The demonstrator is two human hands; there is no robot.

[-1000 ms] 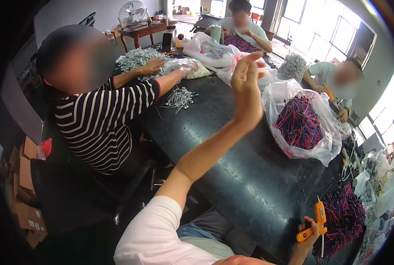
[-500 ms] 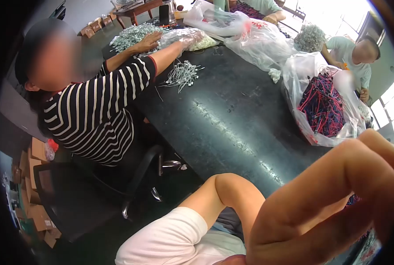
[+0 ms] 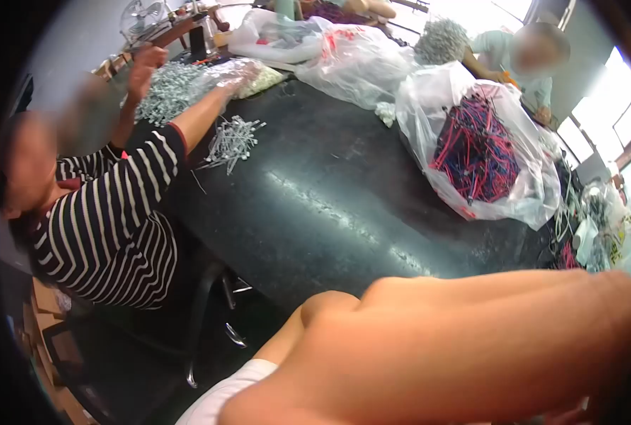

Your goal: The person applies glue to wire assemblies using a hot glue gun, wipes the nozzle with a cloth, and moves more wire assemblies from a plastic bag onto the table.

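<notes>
Bare skin of my left hand (image 3: 471,340), very near the lens, fills the lower right; its fingers cannot be made out, nor whether they hold anything. Behind it my bent arm (image 3: 294,329) comes out of a white sleeve (image 3: 223,389). My right hand does not show. Above my left hand, a clear plastic bag (image 3: 418,134) holds a heap of red and dark blue wires (image 3: 478,149) on the dark table (image 3: 308,205). A small pile of white cable pieces (image 3: 234,142) lies farther left.
At the left, a person in a striped top (image 3: 110,234) has one hand raised over a grey-white heap (image 3: 167,92). Another person (image 3: 535,57) sits at the upper right with an orange tool. More plastic bags (image 3: 365,64) lie along the far side; a chair (image 3: 202,319) stands lower left.
The view has shifted. My left hand, earlier raised over the table, now lies across the lower right; my right hand with the orange glue gun has left view. The striped-top person's hand has lifted.
</notes>
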